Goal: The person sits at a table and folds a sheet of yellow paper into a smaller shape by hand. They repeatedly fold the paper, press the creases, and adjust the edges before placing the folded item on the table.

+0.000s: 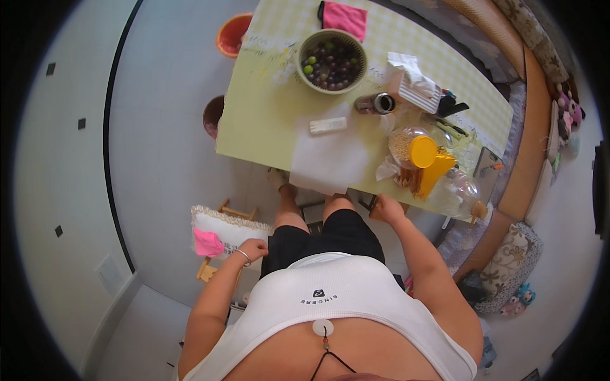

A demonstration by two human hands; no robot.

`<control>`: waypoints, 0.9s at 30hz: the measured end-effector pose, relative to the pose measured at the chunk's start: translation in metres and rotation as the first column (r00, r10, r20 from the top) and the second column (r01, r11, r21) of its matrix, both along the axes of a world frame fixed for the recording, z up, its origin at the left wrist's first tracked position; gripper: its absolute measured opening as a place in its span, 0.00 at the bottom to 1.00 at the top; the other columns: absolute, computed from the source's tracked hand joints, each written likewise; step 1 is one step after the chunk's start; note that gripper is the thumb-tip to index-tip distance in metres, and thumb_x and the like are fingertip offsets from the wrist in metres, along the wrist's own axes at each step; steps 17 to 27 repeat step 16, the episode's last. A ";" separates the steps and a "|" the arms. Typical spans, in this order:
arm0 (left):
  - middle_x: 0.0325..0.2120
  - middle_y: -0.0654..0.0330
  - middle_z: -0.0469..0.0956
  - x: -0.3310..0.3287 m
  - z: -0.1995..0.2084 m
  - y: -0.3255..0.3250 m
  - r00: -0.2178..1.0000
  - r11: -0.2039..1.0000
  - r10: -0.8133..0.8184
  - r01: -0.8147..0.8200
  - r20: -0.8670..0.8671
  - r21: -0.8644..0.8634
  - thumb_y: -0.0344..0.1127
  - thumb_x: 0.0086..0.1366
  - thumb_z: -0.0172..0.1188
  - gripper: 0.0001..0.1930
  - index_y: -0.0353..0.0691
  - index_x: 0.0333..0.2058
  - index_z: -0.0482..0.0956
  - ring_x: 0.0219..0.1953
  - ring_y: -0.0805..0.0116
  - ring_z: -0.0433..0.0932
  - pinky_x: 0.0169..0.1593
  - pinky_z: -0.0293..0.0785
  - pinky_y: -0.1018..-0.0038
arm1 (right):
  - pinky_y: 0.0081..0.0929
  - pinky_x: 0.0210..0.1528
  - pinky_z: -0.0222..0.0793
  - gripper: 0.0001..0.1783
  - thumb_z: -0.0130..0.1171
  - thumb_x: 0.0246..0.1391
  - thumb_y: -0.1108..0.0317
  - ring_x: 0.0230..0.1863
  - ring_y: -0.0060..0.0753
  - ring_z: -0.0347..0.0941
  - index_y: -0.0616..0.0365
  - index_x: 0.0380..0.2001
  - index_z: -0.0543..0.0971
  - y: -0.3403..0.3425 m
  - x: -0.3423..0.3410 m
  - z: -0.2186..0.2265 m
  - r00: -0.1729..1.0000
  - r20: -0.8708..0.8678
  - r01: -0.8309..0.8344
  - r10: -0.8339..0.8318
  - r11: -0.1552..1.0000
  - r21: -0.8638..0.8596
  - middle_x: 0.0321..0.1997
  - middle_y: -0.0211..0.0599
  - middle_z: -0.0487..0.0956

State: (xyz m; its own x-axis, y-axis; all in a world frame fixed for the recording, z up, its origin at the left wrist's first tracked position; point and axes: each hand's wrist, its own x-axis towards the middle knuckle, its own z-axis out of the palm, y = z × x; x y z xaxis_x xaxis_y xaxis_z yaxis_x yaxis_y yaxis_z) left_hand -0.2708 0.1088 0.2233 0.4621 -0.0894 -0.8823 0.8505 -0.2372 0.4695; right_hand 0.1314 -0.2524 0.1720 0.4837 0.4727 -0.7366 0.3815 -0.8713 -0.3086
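My left hand (254,249), with a silver bangle at the wrist, is beside my black shorts (298,249). Its fingers are curled closed, and whatever they may hold is hidden. Just under the table's front edge, my right hand (389,208) is closed near a brown wooden piece (380,213); I cannot make out anything in its grip. On the table (254,120) ahead lies a white sheet (330,159), with a small white packet (328,126) at its far part. A colander of dark and green grapes (330,63) stands farther back.
Right of the sheet are a jar with a yellow lid (422,151), a dark glass jar (375,103), a tissue box (413,89) and a phone (488,162). A pink cloth (343,20) lies at the back. Orange tub (234,35) and stool with white cushion (222,232) stand left.
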 end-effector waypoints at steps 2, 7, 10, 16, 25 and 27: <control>0.32 0.51 0.84 -0.017 -0.009 0.009 0.997 0.993 0.030 -0.021 -0.077 0.112 0.43 0.56 0.65 0.15 0.37 0.36 0.83 0.36 0.54 0.82 0.44 0.77 0.64 | 0.44 0.54 0.70 0.24 0.58 0.53 0.67 0.53 0.54 0.73 0.58 0.55 0.72 0.024 -0.004 0.005 0.995 0.061 -0.084 0.083 0.996 0.005 0.52 0.50 0.77; 0.34 0.48 0.83 -0.054 -0.024 -0.007 0.974 0.947 -0.174 0.206 -0.143 0.246 0.50 0.55 0.67 0.22 0.36 0.38 0.83 0.39 0.50 0.82 0.46 0.77 0.60 | 0.42 0.62 0.65 0.29 0.54 0.52 0.72 0.63 0.53 0.65 0.60 0.60 0.67 0.059 -0.001 -0.012 0.953 0.119 -0.284 0.277 0.958 0.043 0.64 0.49 0.68; 0.32 0.48 0.83 -0.050 -0.027 -0.057 0.982 0.986 -0.168 0.168 -0.081 -0.005 0.47 0.54 0.68 0.17 0.39 0.34 0.84 0.37 0.50 0.81 0.44 0.76 0.59 | 0.43 0.66 0.60 0.33 0.53 0.52 0.74 0.68 0.50 0.61 0.59 0.64 0.65 0.063 -0.001 -0.035 0.875 0.222 -0.446 0.430 0.895 0.023 0.68 0.48 0.65; 0.31 0.41 0.81 -0.096 -0.060 -0.152 0.961 0.833 -0.199 0.268 0.191 -0.483 0.37 0.50 0.65 0.14 0.38 0.35 0.85 0.35 0.52 0.83 0.43 0.76 0.59 | 0.48 0.70 0.53 0.36 0.53 0.53 0.72 0.75 0.47 0.50 0.55 0.68 0.61 0.055 0.019 -0.073 0.772 0.263 -0.627 0.579 0.763 0.160 0.75 0.44 0.54; 0.31 0.41 0.81 -0.096 -0.060 -0.152 0.961 0.833 -0.199 0.268 0.191 -0.483 0.37 0.50 0.65 0.14 0.38 0.35 0.85 0.35 0.52 0.83 0.43 0.76 0.59 | 0.48 0.70 0.53 0.36 0.53 0.53 0.72 0.75 0.47 0.50 0.55 0.68 0.61 0.055 0.019 -0.073 0.772 0.263 -0.627 0.579 0.763 0.160 0.75 0.44 0.54; 0.31 0.41 0.81 -0.096 -0.060 -0.152 0.961 0.833 -0.199 0.268 0.191 -0.483 0.37 0.50 0.65 0.14 0.38 0.35 0.85 0.35 0.52 0.83 0.43 0.76 0.59 | 0.48 0.70 0.53 0.36 0.53 0.53 0.72 0.75 0.47 0.50 0.55 0.68 0.61 0.055 0.019 -0.073 0.772 0.263 -0.627 0.579 0.763 0.160 0.75 0.44 0.54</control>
